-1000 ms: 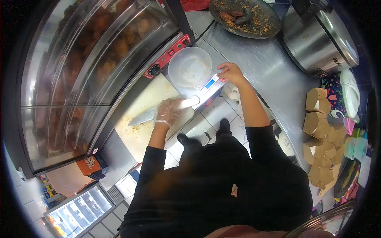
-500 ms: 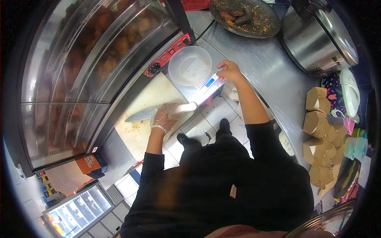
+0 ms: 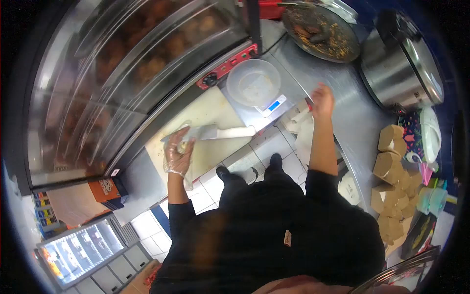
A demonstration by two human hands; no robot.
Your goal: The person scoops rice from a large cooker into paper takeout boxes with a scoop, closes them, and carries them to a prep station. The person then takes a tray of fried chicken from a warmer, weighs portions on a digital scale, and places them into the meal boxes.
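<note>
My left hand (image 3: 178,153), in a clear plastic glove, has its fingers apart over the left part of the white cutting board (image 3: 210,110). The knife (image 3: 203,132) lies on the board with its white handle to the right, its blade tip partly behind my left fingers. My bare right hand (image 3: 322,100) is raised over the steel counter, slightly blurred, touching nothing visible. A round translucent tub (image 3: 253,82) sits on the white scale (image 3: 273,106), whose display glows blue.
The glass display case (image 3: 122,88) with fried food fills the left. A stone mortar (image 3: 338,36) and steel cooker (image 3: 404,71) stand at the back right. Brown cardboard boxes (image 3: 391,183) line the right edge. A lit fridge (image 3: 83,250) is at the lower left.
My left hand has let go of the knife and moved left. My right hand has left the scale and moved right. The view has shifted a little.
</note>
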